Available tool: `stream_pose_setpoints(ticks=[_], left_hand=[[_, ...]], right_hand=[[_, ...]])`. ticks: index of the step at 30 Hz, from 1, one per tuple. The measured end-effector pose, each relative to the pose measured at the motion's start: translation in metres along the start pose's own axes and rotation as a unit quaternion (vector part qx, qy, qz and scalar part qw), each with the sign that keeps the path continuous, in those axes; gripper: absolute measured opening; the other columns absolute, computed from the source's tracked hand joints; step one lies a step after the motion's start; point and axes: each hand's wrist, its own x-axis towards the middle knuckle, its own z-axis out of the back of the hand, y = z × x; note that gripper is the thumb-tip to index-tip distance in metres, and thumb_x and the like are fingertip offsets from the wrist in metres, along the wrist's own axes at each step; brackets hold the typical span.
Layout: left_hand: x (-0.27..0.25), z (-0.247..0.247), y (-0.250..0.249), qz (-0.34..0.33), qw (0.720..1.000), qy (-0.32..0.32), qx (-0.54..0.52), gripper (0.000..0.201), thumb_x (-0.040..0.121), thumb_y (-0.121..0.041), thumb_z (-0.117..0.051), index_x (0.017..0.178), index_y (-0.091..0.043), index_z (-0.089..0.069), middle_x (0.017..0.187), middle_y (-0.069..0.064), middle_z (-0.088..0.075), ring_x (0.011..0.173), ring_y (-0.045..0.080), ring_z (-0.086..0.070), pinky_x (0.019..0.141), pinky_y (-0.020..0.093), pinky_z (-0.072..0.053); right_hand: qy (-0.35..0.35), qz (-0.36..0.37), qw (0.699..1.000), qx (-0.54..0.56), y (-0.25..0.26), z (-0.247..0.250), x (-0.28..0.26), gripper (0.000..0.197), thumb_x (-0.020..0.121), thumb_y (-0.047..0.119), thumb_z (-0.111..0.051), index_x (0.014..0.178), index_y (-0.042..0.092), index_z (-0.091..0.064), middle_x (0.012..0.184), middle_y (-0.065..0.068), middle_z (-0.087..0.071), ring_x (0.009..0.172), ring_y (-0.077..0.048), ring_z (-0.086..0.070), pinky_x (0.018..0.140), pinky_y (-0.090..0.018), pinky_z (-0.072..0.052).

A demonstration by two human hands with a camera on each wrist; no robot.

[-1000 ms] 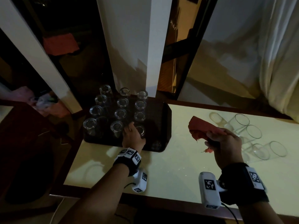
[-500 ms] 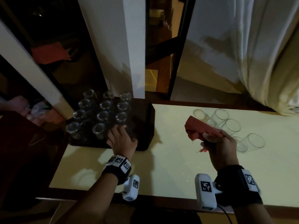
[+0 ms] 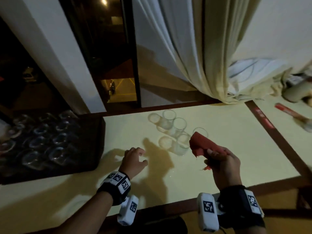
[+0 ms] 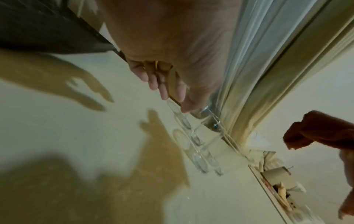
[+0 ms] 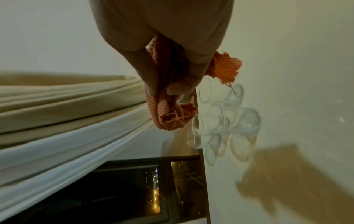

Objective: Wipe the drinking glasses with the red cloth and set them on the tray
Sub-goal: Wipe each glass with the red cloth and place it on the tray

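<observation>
Dim and warm-toned throughout, lit from above and behind. Hard brown shadows of both hands thrown forward across the pale table (image 3: 228, 132), doubled in the left wrist view. Motion blur on the glasses on the tray (image 3: 38, 142), smeared into grey rings. Pinpoint glints on the loose glasses (image 5: 247, 121). Straight edges bowed by the wide lens, the curtain (image 3: 202, 56) leaning. Palms close to the wrist cameras soft, out of focus, grainy

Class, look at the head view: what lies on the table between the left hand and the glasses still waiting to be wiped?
Nothing but bare tabletop crossed by a hand shadow. The head view shows the left hand empty, short of the glasses.
</observation>
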Motion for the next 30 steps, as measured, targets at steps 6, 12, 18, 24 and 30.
stream_pose_setpoints(ticks=[6,12,18,24,30], left_hand=[[0.033,-0.05,-0.066,0.02,0.996,0.081,-0.037,0.06,0.085,-0.022,-0.077,0.136,-0.013,-0.046,0.122,0.004,-0.051,0.124,0.026,-0.052,0.096,0.03,-0.044],[0.054,-0.085,-0.121,0.013,0.996,0.055,-0.073,0.095,0.08,-0.025,-0.082,0.155,-0.016,-0.024,0.157,0.01,-0.031,0.142,0.029,-0.037,0.11,0.039,-0.038],[0.055,-0.109,-0.14,0.036,0.995,-0.002,-0.09,0.09,0.086,-0.03,-0.077,0.156,-0.017,-0.024,0.157,0.006,-0.037,0.141,0.029,-0.039,0.111,0.04,-0.038],[0.045,-0.107,-0.137,0.05,0.99,-0.025,-0.133,0.076,0.08,-0.022,-0.082,0.145,-0.014,-0.043,0.137,0.004,-0.053,0.127,0.026,-0.051,0.095,0.027,-0.04],[0.017,-0.099,-0.118,0.101,0.952,-0.046,-0.286,0.065,0.073,-0.017,-0.089,0.128,-0.018,-0.056,0.119,-0.001,-0.063,0.102,0.018,-0.061,0.084,0.027,-0.048]], right_hand=[[-0.026,-0.017,0.999,0.01,0.02,0.059,0.028,0.017,0.084,-0.016,-0.058,0.09,0.001,-0.061,0.083,-0.017,-0.062,0.073,-0.029,-0.059,0.064,-0.035,-0.044],[-0.04,-0.034,0.999,0.005,0.03,0.096,0.053,0.016,0.083,-0.015,-0.059,0.09,0.0,-0.061,0.083,-0.018,-0.062,0.073,-0.029,-0.059,0.064,-0.035,-0.045],[-0.034,-0.046,0.998,0.014,0.036,0.112,0.065,0.018,0.084,-0.015,-0.059,0.089,0.001,-0.061,0.081,-0.016,-0.062,0.071,-0.028,-0.061,0.064,-0.035,-0.044],[-0.019,-0.048,0.999,0.012,0.034,0.116,0.068,0.021,0.085,-0.015,-0.06,0.092,0.004,-0.063,0.085,-0.015,-0.064,0.072,-0.027,-0.063,0.062,-0.036,-0.045],[0.027,-0.039,0.999,-0.008,0.026,0.088,0.065,0.024,0.089,-0.008,-0.063,0.106,0.008,-0.069,0.093,-0.015,-0.071,0.077,-0.028,-0.068,0.066,-0.036,-0.051]])
